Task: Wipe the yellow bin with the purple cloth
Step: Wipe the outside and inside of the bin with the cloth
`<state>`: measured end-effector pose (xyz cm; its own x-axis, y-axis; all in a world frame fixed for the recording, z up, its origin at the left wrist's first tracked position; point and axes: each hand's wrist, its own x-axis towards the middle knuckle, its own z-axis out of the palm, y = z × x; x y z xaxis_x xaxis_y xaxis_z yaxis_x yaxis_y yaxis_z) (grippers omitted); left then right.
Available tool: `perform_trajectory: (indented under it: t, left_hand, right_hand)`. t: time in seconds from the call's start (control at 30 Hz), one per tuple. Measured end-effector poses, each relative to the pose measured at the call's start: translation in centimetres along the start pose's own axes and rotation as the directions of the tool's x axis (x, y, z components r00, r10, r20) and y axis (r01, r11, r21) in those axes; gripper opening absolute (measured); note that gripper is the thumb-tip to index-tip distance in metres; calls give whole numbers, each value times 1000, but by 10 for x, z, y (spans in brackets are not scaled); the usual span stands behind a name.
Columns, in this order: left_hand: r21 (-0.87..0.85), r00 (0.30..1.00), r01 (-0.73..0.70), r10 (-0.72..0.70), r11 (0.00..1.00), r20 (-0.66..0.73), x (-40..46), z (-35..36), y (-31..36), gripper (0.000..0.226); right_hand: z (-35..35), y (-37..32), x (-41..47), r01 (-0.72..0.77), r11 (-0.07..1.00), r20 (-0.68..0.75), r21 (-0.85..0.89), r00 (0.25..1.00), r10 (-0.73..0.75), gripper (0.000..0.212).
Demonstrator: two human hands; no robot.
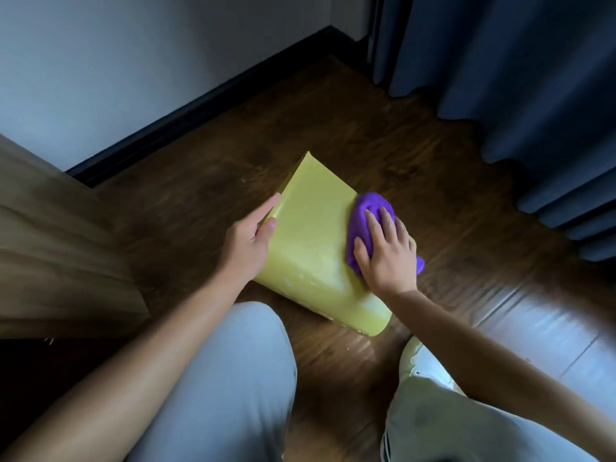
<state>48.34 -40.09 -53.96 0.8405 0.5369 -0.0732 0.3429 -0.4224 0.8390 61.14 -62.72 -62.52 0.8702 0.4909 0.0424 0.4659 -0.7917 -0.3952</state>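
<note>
My right hand (pixel 386 253) presses the purple cloth (pixel 365 216) flat against the right edge of the bin's upper face; the grip is a spread palm with fingers bearing down on the cloth, not a closed fist. My left hand (pixel 251 236) clasps the opposite long edge of the yellow bin (pixel 310 241), thumb on top, fingers curled over the side. The bin lies tipped on its side on the wooden floor (pixel 450 181), between my knees and the wall.

Risks, as judged from this position:
- The cloth overhangs the edge; a further outward stroke may carry it off the bin onto the floor.
- Heavy downward pressure may slide or roll the bin if the left grip slackens.
- The lower face against the floor stays unwiped unless the bin is turned.
</note>
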Motion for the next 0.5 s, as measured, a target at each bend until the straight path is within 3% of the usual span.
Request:
perform_trajectory:
  t: [0.23,0.5]
  left_hand:
    - [-4,999,12,-12,1000,-37,7,1,-6,43]
    - [1,999,31,-31,1000,-42,6,2,-1,42]
  right_hand:
    - [-7,42,-12,-238,969,60,61,970,234,59]
    - [-34,63,-11,-337,939,107,-71,933,343,54]
